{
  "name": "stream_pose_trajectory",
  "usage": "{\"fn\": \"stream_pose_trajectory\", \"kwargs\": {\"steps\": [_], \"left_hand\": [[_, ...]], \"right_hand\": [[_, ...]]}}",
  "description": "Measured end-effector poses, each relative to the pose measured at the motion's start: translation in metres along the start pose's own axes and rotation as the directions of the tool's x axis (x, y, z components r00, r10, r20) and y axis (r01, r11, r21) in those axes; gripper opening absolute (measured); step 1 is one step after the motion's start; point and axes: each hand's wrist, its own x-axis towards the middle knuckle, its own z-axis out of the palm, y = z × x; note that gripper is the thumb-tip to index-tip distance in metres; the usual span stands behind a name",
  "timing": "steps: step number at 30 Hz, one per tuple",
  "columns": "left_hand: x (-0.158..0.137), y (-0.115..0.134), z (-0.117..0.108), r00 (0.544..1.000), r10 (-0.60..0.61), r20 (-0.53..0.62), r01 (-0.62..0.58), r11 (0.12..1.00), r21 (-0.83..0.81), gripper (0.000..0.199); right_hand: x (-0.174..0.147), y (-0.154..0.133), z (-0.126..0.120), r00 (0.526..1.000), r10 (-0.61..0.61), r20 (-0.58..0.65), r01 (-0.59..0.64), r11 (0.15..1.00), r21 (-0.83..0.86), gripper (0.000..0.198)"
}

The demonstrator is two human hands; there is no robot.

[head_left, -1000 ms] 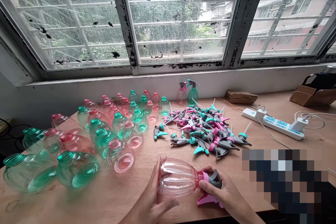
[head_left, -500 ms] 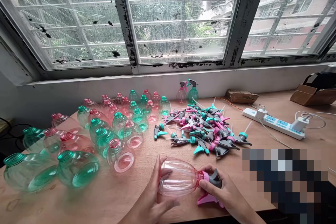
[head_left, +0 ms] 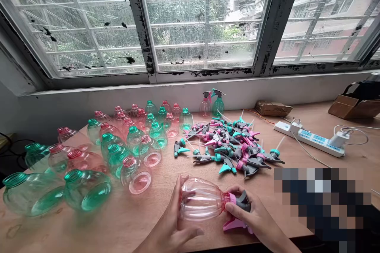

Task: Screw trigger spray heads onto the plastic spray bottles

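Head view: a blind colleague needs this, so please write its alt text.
The right hand grips a pink and gray spray head at the neck of a sideways pink bottle, the left hand at its base. On the wooden table are loose spray heads, with green and pink bottles to the left and a power strip to the right.

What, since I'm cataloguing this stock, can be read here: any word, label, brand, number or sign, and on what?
No text can be read.
Held pink bottle and its spray head: no lettering visible.
White power strip: any markings are too small to read.
Brown package by the wall: nothing legible.
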Motion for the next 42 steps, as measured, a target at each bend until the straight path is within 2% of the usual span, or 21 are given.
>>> {"fn": "stream_pose_trajectory", "kwargs": {"steps": [4, 10, 16, 22, 29, 34, 39, 42], "left_hand": [[0.001, -0.007, -0.002, 1.000, 0.008, 0.020, -0.008, 1.000, -0.025, 0.104], [0.001, 0.009, 0.002, 0.999, -0.021, -0.045, 0.022, 1.000, 0.015, 0.095], [-0.001, 0.004, 0.001, 0.999, -0.024, -0.047, 0.025, 0.999, 0.020, 0.110], [0.000, -0.005, -0.003, 1.000, -0.011, 0.006, 0.011, 1.000, 0.018, 0.105], [0.003, -0.001, -0.001, 1.000, -0.018, -0.002, 0.018, 0.999, -0.033, 0.100], [0.001, -0.002, 0.000, 1.000, -0.014, -0.028, 0.013, 1.000, -0.026, 0.111], [-0.001, -0.007, -0.003, 1.000, 0.011, 0.010, -0.011, 0.999, -0.049, 0.106], [-0.001, -0.005, -0.002, 1.000, -0.020, 0.009, 0.020, 0.999, -0.036, 0.108]], "right_hand": [[0.000, 0.001, 0.000, 1.000, 0.004, 0.013, -0.004, 1.000, -0.001, 0.032], [0.000, -0.002, 0.000, 1.000, 0.003, 0.019, -0.003, 1.000, -0.026, 0.030], [0.001, -0.001, -0.001, 1.000, -0.001, 0.022, 0.002, 1.000, -0.024, 0.030], [0.001, 0.000, 0.001, 1.000, 0.000, 0.024, 0.001, 1.000, -0.014, 0.031], [0.001, 0.003, 0.003, 1.000, -0.023, -0.022, 0.023, 1.000, 0.012, 0.034], [0.001, 0.003, 0.003, 0.999, -0.019, -0.032, 0.020, 1.000, 0.014, 0.033], [0.001, 0.003, 0.002, 1.000, -0.029, -0.010, 0.029, 0.999, 0.013, 0.031], [0.002, 0.004, 0.002, 1.000, -0.020, -0.013, 0.021, 0.999, 0.033, 0.033]]}}
